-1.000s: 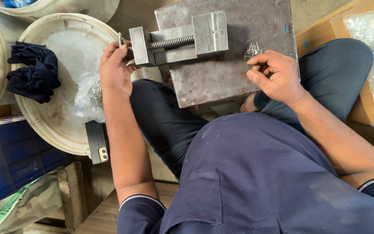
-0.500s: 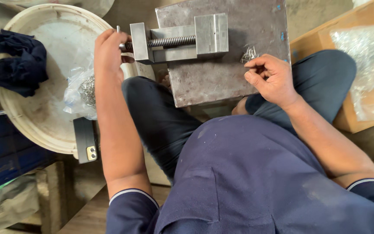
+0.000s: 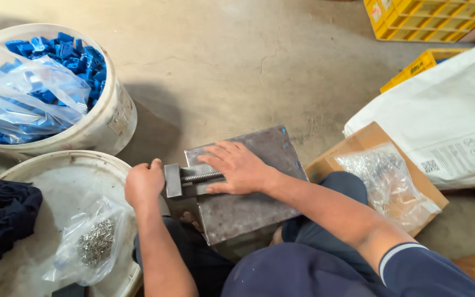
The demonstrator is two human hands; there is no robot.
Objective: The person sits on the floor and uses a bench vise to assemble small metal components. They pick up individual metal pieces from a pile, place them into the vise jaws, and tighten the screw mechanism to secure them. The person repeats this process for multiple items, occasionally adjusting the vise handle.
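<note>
The left hand (image 3: pixel 144 184) is closed in a fist at the outer end of a small metal vise (image 3: pixel 185 180), at the left edge of a steel plate (image 3: pixel 259 203). The right hand (image 3: pixel 237 168) lies flat, fingers spread, over the vise's screw and body. A white bucket lid (image 3: pixel 45 181) holding a bag of small metal parts (image 3: pixel 92 242) sits just left.

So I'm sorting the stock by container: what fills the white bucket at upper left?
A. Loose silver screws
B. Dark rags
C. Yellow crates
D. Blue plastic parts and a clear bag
D: the white bucket is heaped with blue plastic parts, and a clear bag lies on top of them.
</note>
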